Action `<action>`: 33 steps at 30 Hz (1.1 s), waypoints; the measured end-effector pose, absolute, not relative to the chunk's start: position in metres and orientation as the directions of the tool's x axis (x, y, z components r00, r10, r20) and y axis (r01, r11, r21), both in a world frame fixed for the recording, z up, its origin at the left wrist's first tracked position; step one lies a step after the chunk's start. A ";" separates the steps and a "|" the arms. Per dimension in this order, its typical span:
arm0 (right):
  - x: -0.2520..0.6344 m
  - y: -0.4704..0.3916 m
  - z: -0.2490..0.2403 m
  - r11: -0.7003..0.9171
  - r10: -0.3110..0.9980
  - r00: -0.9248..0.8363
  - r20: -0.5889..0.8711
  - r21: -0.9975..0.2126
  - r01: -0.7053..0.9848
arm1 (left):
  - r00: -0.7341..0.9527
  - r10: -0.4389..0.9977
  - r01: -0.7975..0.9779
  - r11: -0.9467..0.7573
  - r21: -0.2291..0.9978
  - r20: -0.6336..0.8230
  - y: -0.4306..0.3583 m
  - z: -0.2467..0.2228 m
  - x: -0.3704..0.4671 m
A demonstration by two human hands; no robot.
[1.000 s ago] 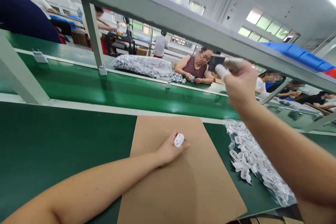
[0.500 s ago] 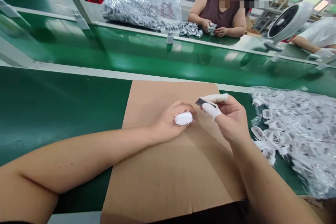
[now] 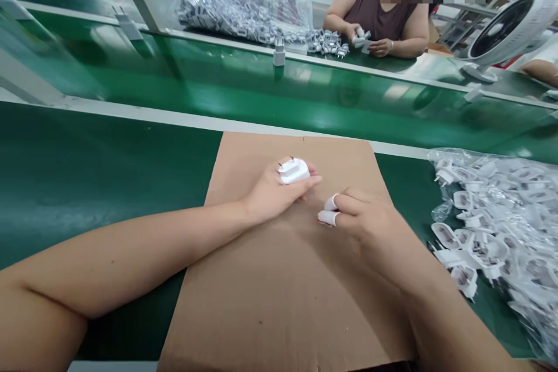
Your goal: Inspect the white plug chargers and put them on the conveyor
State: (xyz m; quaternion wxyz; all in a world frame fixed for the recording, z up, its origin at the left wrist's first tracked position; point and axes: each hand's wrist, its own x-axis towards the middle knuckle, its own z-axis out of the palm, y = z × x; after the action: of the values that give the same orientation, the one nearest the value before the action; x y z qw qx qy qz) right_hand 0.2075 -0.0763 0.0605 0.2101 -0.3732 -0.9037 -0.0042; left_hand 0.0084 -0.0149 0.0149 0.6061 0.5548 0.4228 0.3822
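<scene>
Two metal pins stick up from a white plug charger (image 3: 294,171), which my left hand (image 3: 279,192) holds above the cardboard sheet (image 3: 270,279). The fingers wrap round its far side, with the thumb along the near side. To the right and a little nearer, my right hand (image 3: 361,215) is closed, palm down, apart from the charger. White finger cots (image 3: 328,218) cover two of its fingertips, which are pinched together. The flat dark blade seen in this hand a moment earlier is mostly hidden by the fingers now.
On the right lies a clear plastic bag (image 3: 492,215) with many white plug housings. Beyond the green conveyor (image 3: 218,90), a co-worker (image 3: 383,11) handles white parts beside another filled bag (image 3: 244,11). A single plug (image 3: 279,55) stands on the far ledge. A fan (image 3: 501,29) is at far right.
My left hand has turned the charger so its pins point up and away instead of toward me. My right hand has rotated palm down and come lower, hiding the blade.
</scene>
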 end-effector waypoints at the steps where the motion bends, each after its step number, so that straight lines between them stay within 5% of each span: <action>1: 0.210 -0.076 0.063 0.704 0.680 -0.605 0.414 -0.138 0.697 | 0.339 0.936 0.009 0.099 0.995 -0.096 -0.012 0.016 0.008; 4: 0.215 -0.076 0.065 0.567 0.633 -0.304 0.712 -0.159 0.808 | 0.404 0.915 0.052 -0.009 0.999 -0.013 -0.010 0.015 0.006; 7: 0.209 -0.078 0.054 0.529 0.563 -0.175 0.808 -0.189 0.827 | 0.497 0.864 0.088 -0.142 0.986 0.080 -0.014 0.012 0.006; 18: 0.195 -0.089 0.072 0.694 0.623 -0.609 0.490 0.012 0.720 | 0.602 0.798 0.037 -0.067 0.997 0.031 -0.016 0.011 0.005; 25: 0.198 -0.090 0.058 0.520 0.549 -0.307 0.777 -0.030 0.854 | 0.580 0.812 0.077 -0.132 0.988 0.063 -0.014 0.014 0.006; 33: 0.196 -0.089 0.060 0.663 0.666 -0.576 0.474 -0.022 0.748 | 0.517 0.852 0.053 0.060 0.997 -0.079 -0.014 0.017 0.006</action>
State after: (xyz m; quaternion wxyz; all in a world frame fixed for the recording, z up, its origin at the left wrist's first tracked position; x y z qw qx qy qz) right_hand 0.1958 -0.0888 0.0597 0.2272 -0.4002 -0.8832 -0.0903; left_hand 0.0064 -0.0136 0.0172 0.6252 0.6065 0.3733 0.3193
